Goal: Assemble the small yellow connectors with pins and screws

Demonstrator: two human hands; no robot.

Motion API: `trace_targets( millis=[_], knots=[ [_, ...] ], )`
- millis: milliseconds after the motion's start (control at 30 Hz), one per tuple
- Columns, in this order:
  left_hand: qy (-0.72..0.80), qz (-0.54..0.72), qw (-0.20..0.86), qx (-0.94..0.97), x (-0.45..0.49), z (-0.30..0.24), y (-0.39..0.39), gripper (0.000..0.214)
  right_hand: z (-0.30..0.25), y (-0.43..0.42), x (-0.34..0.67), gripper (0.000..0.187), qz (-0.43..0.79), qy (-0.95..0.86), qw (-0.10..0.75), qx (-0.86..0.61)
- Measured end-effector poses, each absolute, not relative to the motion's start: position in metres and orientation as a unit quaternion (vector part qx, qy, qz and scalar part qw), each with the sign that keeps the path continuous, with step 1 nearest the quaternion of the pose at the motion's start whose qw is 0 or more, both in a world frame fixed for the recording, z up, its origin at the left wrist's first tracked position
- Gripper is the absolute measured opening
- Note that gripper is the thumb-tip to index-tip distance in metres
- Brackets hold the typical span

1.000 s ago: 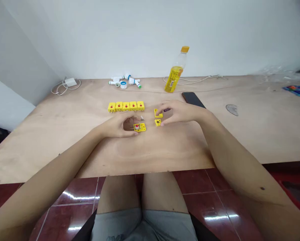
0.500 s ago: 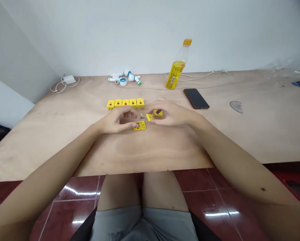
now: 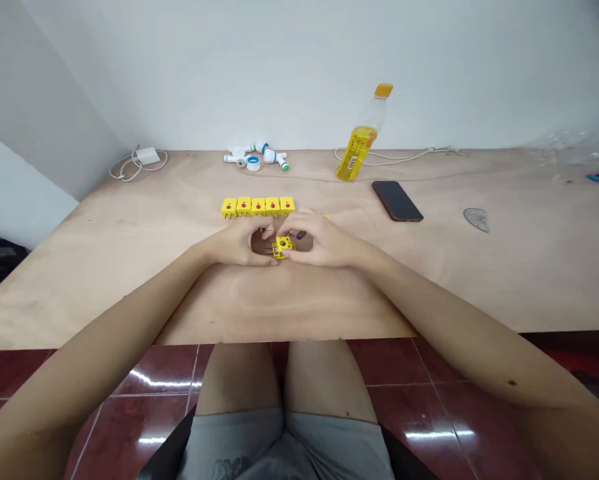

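My right hand (image 3: pixel 329 241) pinches a small yellow cover (image 3: pixel 283 243) with a round hole between thumb and fingers. The cover lies over an open yellow plug housing (image 3: pixel 275 254), which it partly hides. My left hand (image 3: pixel 237 243) is curled around the left side of the housing, its thumb against the near edge. Thin metal pins (image 3: pixel 269 251) show at the housing's left end. A small dark part (image 3: pixel 301 235) is by my right fingers. Just beyond my hands stands a row of several yellow plugs (image 3: pixel 258 207) with red dots.
White pipe fittings (image 3: pixel 253 164) lie by the wall, with a cabled white adapter (image 3: pixel 148 156) to the left. A yellow drink bottle (image 3: pixel 357 148), a phone (image 3: pixel 397 201) and a clear protractor (image 3: pixel 476 219) are on the right. The wooden table's front edge (image 3: pixel 284 341) is above my legs.
My right hand has moved left with the yellow cover and brought it onto the open housing. My left hand stays around the housing. The view has shifted slightly.
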State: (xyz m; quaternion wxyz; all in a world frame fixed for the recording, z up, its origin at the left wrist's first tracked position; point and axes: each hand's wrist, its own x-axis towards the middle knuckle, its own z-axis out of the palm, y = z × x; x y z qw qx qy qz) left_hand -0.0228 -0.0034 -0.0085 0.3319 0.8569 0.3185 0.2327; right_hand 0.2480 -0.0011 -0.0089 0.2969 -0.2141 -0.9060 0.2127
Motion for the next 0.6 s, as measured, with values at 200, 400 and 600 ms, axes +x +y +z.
trace_targets(
  millis=[200, 400, 600],
  knots=[
    [0.32, 0.229, 0.329, 0.858, -0.0214, -0.0102, -0.0036, 0.056, -0.0096, -0.002, 0.2432, 0.021, 0.229, -0.91, 0.265, -0.222],
    [0.313, 0.229, 0.328, 0.861, -0.02, -0.0097, -0.0033, 0.055, -0.0104, -0.001, 0.2427, 0.018, 0.235, -0.913, 0.247, -0.223],
    [0.304, 0.223, 0.328, 0.866, -0.0216, -0.0102, -0.0012, 0.055, -0.0098, -0.0002, 0.2438, 0.018, 0.242, -0.914, 0.24, -0.22]
  ],
)
